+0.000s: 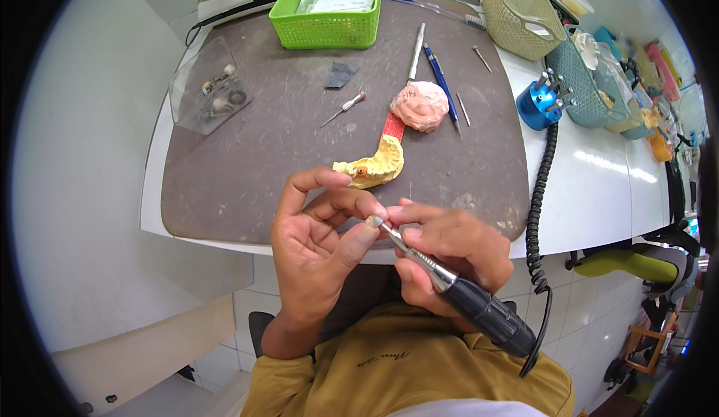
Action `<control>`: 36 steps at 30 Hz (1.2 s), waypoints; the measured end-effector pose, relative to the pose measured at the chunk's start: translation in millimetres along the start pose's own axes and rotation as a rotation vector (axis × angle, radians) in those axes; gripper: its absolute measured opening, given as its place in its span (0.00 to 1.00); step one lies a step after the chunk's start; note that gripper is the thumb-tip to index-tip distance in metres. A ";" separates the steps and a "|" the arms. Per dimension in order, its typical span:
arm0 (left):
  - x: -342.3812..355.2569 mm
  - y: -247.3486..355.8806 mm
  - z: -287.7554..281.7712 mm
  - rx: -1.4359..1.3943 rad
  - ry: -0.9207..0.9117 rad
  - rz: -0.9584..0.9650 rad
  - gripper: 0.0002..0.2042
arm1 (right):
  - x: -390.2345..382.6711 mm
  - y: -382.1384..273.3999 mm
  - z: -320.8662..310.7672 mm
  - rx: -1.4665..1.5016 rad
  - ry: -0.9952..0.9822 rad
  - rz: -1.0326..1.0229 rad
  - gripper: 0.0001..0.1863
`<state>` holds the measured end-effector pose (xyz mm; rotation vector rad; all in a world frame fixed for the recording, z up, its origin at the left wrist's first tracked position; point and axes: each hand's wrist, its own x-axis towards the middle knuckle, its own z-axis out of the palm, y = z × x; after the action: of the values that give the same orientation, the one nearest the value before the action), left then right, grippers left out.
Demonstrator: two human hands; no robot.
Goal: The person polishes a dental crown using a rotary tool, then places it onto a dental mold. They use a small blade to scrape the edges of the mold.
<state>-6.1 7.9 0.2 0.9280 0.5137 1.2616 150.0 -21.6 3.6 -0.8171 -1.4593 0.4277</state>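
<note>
Near the mat's front edge, my left hand [314, 252] pinches a small pale tooth-like piece [371, 222] between thumb and a fingertip, with another finger raised. My right hand [457, 245] grips a black-and-silver rotary handpiece [487, 317], whose tip meets the small piece; the exact contact is too small to tell. Just beyond my left fingers lies a yellow dental cast [386, 162] with a dark hole ringed in orange. A red textured strip [392, 126] runs from it under a pink moulded lump [419, 106]. A thin silver-and-red tool [344, 107] lies to the left.
On the brown mat [247, 147] are a clear tray [180, 106] of small parts, green basket [322, 24], grey square [341, 74] and blue pen [442, 80]. Right of it stand a blue bur holder [538, 106], coiled cord [545, 177] and more baskets [517, 16]. A chair [625, 263] is beyond.
</note>
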 end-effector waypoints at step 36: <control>-1.7 -2.9 1.5 -0.008 0.001 0.051 0.06 | -0.6 -1.5 -0.2 -0.002 -0.009 0.005 0.15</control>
<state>-3.7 5.8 -1.6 0.9385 0.4887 1.3090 149.8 -23.1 4.3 -0.8216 -1.4658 0.4346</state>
